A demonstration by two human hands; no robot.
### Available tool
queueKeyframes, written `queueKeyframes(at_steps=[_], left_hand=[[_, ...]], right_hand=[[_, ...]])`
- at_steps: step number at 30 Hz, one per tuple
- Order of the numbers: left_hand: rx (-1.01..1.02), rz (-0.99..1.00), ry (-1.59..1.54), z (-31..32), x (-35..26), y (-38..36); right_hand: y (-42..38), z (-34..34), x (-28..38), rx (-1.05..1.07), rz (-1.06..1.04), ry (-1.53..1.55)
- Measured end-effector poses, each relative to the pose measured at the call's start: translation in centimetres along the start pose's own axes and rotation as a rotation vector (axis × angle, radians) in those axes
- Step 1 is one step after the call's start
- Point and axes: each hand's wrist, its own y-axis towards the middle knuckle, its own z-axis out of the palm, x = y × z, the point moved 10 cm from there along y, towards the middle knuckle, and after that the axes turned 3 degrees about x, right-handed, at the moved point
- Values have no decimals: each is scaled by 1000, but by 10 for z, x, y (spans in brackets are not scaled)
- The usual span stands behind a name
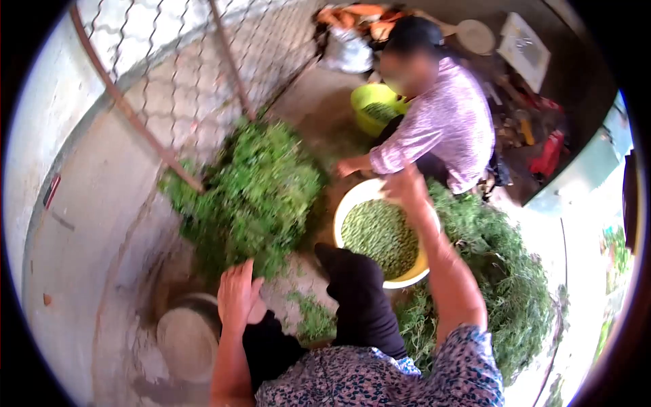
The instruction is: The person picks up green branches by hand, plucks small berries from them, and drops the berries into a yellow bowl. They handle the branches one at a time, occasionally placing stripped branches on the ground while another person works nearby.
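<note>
My left hand [236, 293] is at the lower edge of a leafy heap of green plants [261, 197], in front of my knee. Its thumb stands apart from the fingers and I see nothing in it. Smeared by motion, my right hand [408, 187] is over the far right rim of a pale yellow basin [339, 227]. Small round green pods or beans [380, 237] fill much of that basin. Whether the right fingers hold anything is too blurred to tell.
Opposite me squats a person [447, 115], one hand near the leafy heap. Beside them sits a yellow-green tub [369, 125] with green contents. Feathery stalks [502, 278] lie right of the basin. A round metal pot [186, 342] stands by the left wall, below wire mesh [183, 88].
</note>
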Motion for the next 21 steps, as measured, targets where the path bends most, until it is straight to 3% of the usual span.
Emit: queueKeyframes(at_steps=[1, 2, 3, 4, 5, 6, 8, 10, 12, 14, 18, 20, 21], left_hand=[[-91, 12, -130, 3, 13, 3], [-88, -88, -313, 10, 34, 11], [-154, -197, -538, 11, 55, 15], [-190, -272, -730, 4, 67, 25], [-349, -298, -937, -3, 81, 35], [-434, -345, -1082, -1, 100, 44], [-437, -597, -1347, 4, 122, 56], [-549, -713, -1633, 14, 131, 61], [-556, -778, -1698, 28, 141, 68], [-558, -837, -1773, 44, 149, 73], [-587, -813, -1800, 54, 178, 75], [-617, -1002, -1826, 63, 191, 61], [-612, -972, -1892, 59, 194, 62]], right_hand=[[15, -17, 45, -187, -343, -478], [64, -45, 28, -104, -347, -756], [47, -26, 35, -17, -205, -181], [40, -6, 53, -43, -397, -80], [75, 5, 43, 20, -287, -367], [63, 28, 53, -158, -217, -314], [71, 79, 24, -53, -245, -120], [90, 120, -43, 77, -184, -201], [83, 164, -118, 151, 33, -321], [41, 208, -161, 188, 294, -177], [45, 217, -246, 180, 454, -142], [58, 210, -277, 117, 507, -143], [66, 210, -289, 108, 503, -165]])
